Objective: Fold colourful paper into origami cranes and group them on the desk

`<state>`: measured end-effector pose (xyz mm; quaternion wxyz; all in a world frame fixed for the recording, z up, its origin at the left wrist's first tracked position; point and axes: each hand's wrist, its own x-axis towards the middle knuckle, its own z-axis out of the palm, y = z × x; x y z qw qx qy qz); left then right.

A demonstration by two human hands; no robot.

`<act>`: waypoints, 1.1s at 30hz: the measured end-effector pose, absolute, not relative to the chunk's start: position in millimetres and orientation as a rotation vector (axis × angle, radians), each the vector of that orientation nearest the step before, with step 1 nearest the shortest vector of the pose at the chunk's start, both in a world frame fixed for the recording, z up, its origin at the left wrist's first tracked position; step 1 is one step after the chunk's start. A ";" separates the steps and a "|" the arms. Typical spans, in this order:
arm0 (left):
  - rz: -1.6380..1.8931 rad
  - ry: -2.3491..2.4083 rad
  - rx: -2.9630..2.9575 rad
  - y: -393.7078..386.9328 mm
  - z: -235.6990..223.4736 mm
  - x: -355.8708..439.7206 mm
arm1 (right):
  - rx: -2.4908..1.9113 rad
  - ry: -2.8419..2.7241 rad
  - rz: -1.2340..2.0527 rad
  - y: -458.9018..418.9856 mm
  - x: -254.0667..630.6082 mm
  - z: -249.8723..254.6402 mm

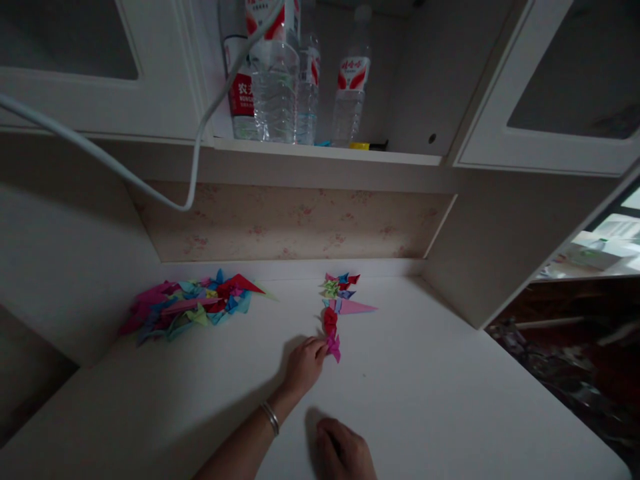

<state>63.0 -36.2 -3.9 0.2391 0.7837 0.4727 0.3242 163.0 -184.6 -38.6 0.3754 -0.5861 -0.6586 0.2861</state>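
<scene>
The fingers of my left hand (306, 363), bracelet on the wrist, are closed at the left edge of a magenta folded-paper piece (333, 345) on the white desktop. Just beyond it lies a red folded-paper piece (330, 321), then a long pink paper dart (354, 307) pointing right. Farther back sits a small group of folded papers (340, 286) in green, blue, red and pink. Nearer to me, my right hand (346, 448) rests loosely curled on the desktop, and nothing shows in it.
To the left, a mixed pile of coloured folded papers (195, 303) lies near the side panel. Clear plastic bottles (276, 87) and a red-and-white cup (241, 93) stand on the open shelf (320, 155) above. A white cable (145, 187) hangs in front of the cabinet.
</scene>
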 end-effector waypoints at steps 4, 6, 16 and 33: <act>0.847 1.339 2.138 -36.7 -1.3 63.0 | -1.473 -1.689 0.744 -183.9 163.2 -40.4; 0.838 1.346 2.139 -36.2 -0.6 63.2 | -1.456 -1.679 0.735 -183.6 162.7 -40.2; 0.908 1.296 2.103 -34.3 -4.0 61.1 | -1.491 -1.664 0.739 -184.5 162.0 -39.0; 1.021 1.235 2.070 -36.3 -9.5 56.9 | -1.511 -1.698 0.745 -183.6 163.0 -39.8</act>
